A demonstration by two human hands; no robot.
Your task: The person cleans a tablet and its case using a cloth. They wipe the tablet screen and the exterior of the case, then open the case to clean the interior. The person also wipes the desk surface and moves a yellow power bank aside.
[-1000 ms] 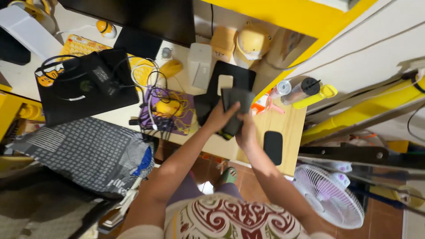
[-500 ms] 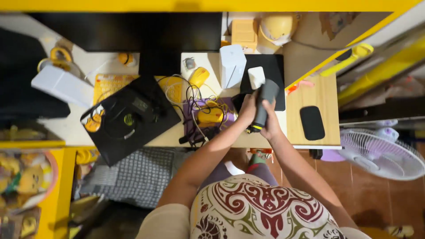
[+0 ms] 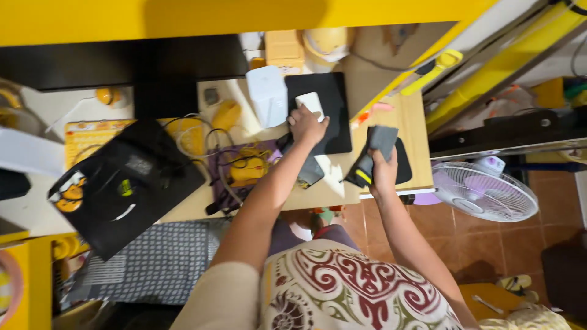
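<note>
From the head view, looking straight down, I see my left hand (image 3: 307,124) just above the centre of the frame, fingers curled down onto a small white block (image 3: 310,102) that lies on a black mat (image 3: 333,91); the hand covers the block's lower end and touches it, though I cannot tell whether it has a real grasp or only rests there. My right hand (image 3: 384,171) sits a little right of centre, closed around a dark grey folded pouch (image 3: 374,153) with a yellow tab at its lower edge; the pouch is tilted, its upper end over a black oval pad (image 3: 403,168) on the light wooden desk (image 3: 416,122). Just left of the left hand stands a white box-shaped device (image 3: 267,96), upright beside the mat. Lower, near my left forearm, a tangle of cables and a yellow object (image 3: 246,170) lie on a purple mat (image 3: 221,177), and a second dark flat item (image 3: 310,171) lies just under the forearm near the desk's front edge. In the left part of the frame a black laptop-like slab (image 3: 116,189) lies askew with cables on it. A white fan (image 3: 486,194) stands at the right, beyond the desk edge, above a tiled floor. At the bottom I see my patterned shirt (image 3: 348,287).
</note>
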